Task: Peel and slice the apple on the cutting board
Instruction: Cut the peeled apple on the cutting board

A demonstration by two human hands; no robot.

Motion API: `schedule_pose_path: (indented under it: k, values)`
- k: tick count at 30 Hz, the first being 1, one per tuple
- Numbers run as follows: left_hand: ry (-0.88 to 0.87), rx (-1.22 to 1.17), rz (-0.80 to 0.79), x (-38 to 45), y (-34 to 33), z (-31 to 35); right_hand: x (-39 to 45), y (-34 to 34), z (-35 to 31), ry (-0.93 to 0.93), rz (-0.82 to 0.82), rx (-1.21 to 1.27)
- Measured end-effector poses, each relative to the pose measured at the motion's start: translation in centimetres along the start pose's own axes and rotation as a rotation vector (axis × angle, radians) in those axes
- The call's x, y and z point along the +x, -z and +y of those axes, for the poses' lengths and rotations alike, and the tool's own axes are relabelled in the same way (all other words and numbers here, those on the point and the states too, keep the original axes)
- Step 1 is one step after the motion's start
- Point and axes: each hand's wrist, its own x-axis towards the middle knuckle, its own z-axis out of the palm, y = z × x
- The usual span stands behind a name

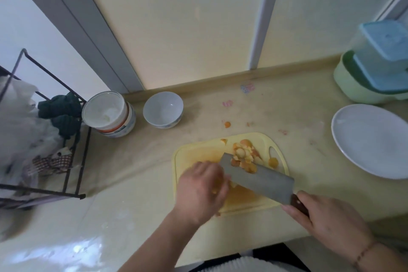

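A yellow cutting board (198,152) lies on the counter in front of me. A heap of apple peel and scraps (244,155) sits at its far right. My right hand (326,221) grips the dark handle of a wide cleaver (260,178), whose blade slants across the board. My left hand (202,190) curls over the apple pieces (234,184) right beside the blade; the hand and blade hide most of them. A stray yellow bit (273,162) lies by the board's handle hole.
A white plate (371,139) sits to the right, with stacked lidded containers (379,62) behind it. A white bowl (163,109) and stacked bowls (110,115) stand at the back left, next to a black wire rack (72,161) holding cloths. One peel scrap (227,124) lies on the counter.
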Motion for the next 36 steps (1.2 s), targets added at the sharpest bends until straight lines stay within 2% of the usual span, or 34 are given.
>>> schedule_pose_path:
  k: [1, 3, 7, 9, 12, 17, 21, 23, 25, 27, 29, 31, 33, 36]
  values:
    - [-0.051, 0.033, -0.080, 0.5, -0.9, 1.4, 0.2, -0.4, 0.5, 0.029, 0.036, -0.007]
    - [-0.043, 0.163, -0.245, 1.6, -3.1, 3.6, 0.7, -0.7, 1.4, 0.072, 0.073, -0.029]
    - [0.206, 0.337, -0.504, 4.0, -5.5, 5.5, 1.8, -1.0, 3.4, 0.147, 0.040, -0.053]
    - [0.266, 0.354, -0.539, 4.7, -6.3, 5.8, 2.3, -1.4, 4.7, 0.141, 0.002, -0.042]
    - [0.350, 0.341, -0.587, 5.3, -7.5, 6.0, 3.4, -2.0, 6.5, 0.206, 0.096, -0.036]
    - [0.441, 0.340, -0.533, 5.3, -9.4, 5.2, 4.7, -1.2, 8.0, 0.356, 0.212, -0.092]
    - [0.462, 0.356, -0.507, 5.4, -10.2, 4.3, 4.7, -0.7, 9.4, 0.397, 0.181, -0.092]
    - [0.441, 0.342, -0.515, 5.6, -10.3, 3.7, 4.1, -0.8, 10.6, 0.411, 0.099, -0.097]
    - [0.417, 0.214, -0.462, 5.5, -9.6, 3.5, 3.2, -0.3, 11.7, 0.412, -0.041, -0.087]
    - [0.384, 0.084, -0.300, 5.0, -7.8, 3.6, 2.9, 1.7, 12.2, 0.386, -0.199, 0.013]
    - [0.323, 0.137, -0.037, 4.1, -5.2, 3.4, 2.6, 4.2, 11.7, 0.293, -0.381, 0.277]
    - [0.345, 0.245, 0.085, 2.9, -3.2, 2.3, 2.5, 4.8, 11.7, 0.123, -0.548, 0.410]
    - [0.428, 0.320, -0.021, 1.5, -2.3, 1.0, 2.3, 3.9, 11.5, 0.034, -0.731, 0.546]
    - [0.477, 0.329, -0.196, 0.0, -2.7, -0.1, 2.5, 2.3, 11.1, -0.108, -0.861, 0.780]
